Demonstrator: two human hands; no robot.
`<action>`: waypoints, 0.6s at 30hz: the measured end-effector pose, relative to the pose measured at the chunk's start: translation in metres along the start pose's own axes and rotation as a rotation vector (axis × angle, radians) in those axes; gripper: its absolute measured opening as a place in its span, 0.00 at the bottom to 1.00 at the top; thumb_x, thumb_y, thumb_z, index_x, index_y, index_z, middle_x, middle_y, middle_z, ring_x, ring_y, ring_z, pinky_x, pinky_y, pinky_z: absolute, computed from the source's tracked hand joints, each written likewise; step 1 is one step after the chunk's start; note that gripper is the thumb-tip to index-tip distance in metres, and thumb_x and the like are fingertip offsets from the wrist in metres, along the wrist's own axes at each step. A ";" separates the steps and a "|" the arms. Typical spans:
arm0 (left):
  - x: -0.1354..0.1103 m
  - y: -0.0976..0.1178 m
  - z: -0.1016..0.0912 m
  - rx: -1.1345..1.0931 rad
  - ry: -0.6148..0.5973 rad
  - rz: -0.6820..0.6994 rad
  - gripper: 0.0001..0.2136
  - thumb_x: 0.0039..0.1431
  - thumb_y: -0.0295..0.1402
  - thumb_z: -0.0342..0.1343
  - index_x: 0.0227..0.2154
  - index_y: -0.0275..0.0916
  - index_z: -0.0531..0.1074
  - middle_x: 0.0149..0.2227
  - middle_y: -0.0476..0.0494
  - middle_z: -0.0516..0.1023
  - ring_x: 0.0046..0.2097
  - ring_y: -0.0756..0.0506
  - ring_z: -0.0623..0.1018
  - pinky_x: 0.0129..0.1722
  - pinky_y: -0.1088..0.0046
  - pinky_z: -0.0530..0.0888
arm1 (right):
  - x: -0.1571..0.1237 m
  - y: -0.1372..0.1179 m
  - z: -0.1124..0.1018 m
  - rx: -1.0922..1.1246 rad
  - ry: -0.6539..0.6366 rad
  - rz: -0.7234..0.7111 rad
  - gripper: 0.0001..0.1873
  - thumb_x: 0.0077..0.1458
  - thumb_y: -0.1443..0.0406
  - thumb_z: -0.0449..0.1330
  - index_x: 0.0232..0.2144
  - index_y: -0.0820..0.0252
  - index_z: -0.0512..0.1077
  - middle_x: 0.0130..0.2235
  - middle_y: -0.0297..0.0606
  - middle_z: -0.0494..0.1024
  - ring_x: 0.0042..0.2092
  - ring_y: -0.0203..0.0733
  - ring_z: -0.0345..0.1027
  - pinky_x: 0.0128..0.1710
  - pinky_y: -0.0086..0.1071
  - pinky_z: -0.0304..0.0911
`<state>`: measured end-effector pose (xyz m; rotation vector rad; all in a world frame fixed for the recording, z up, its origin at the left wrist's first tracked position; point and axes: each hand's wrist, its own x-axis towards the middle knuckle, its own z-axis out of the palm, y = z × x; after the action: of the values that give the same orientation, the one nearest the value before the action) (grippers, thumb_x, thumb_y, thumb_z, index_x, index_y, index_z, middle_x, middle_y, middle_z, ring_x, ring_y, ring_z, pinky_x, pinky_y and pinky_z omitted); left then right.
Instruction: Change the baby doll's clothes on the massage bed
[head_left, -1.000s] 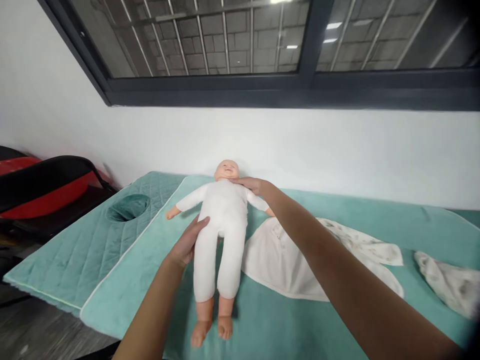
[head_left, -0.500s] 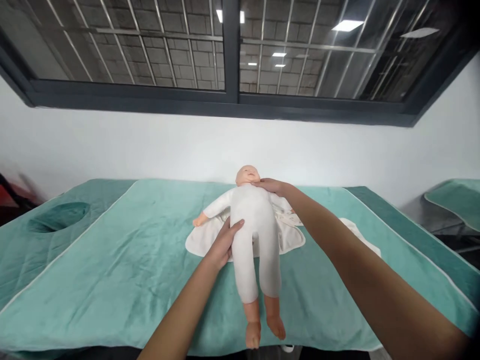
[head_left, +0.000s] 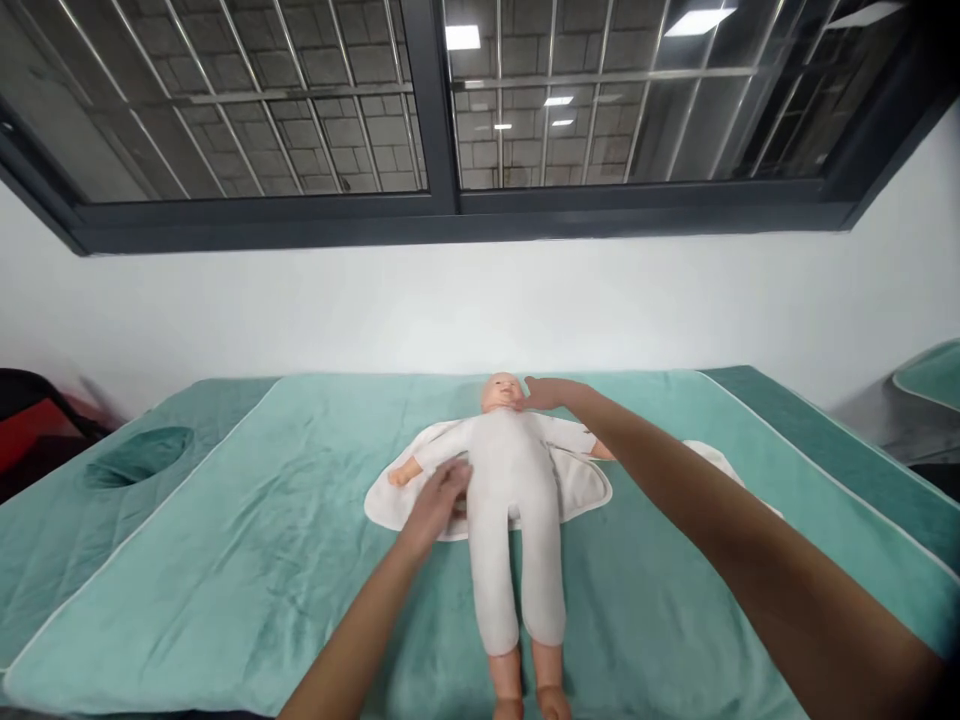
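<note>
A baby doll [head_left: 511, 465] with a white cloth body and bare plastic head and feet lies face up, its head toward the wall. Beneath its upper body a white cloth garment [head_left: 589, 483] is spread flat. My left hand [head_left: 439, 500], somewhat blurred, is beside the doll's waist with its fingers loosely extended and nothing in them. At the doll's neck, my right hand [head_left: 551, 393] keeps hold, thumb raised beside the head; the other fingers are partly hidden.
A green padded bed cover [head_left: 262, 560] spans the surface, with a round face hole [head_left: 142, 455] on the left. Another white cloth [head_left: 712, 458] lies right of my right forearm. The white wall [head_left: 375, 310] and barred window [head_left: 442, 210] stand behind.
The doll now lies lower in view, flat on the garment. My left hand has loosened from its hip and come away to the side. My right hand stays at its neck.
</note>
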<state>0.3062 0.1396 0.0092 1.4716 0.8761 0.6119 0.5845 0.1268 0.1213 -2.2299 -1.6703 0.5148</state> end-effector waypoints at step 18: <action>0.108 -0.026 -0.097 0.467 0.129 0.354 0.11 0.60 0.41 0.50 0.34 0.39 0.70 0.35 0.45 0.74 0.38 0.45 0.72 0.40 0.70 0.67 | 0.038 -0.099 0.128 -0.499 -0.096 -0.474 0.23 0.59 0.46 0.56 0.46 0.56 0.73 0.45 0.44 0.76 0.45 0.50 0.67 0.41 0.40 0.56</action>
<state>0.2859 0.2828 -0.0206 2.0544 0.9029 0.8051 0.4513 0.1942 0.0481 -2.0041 -2.4992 0.0881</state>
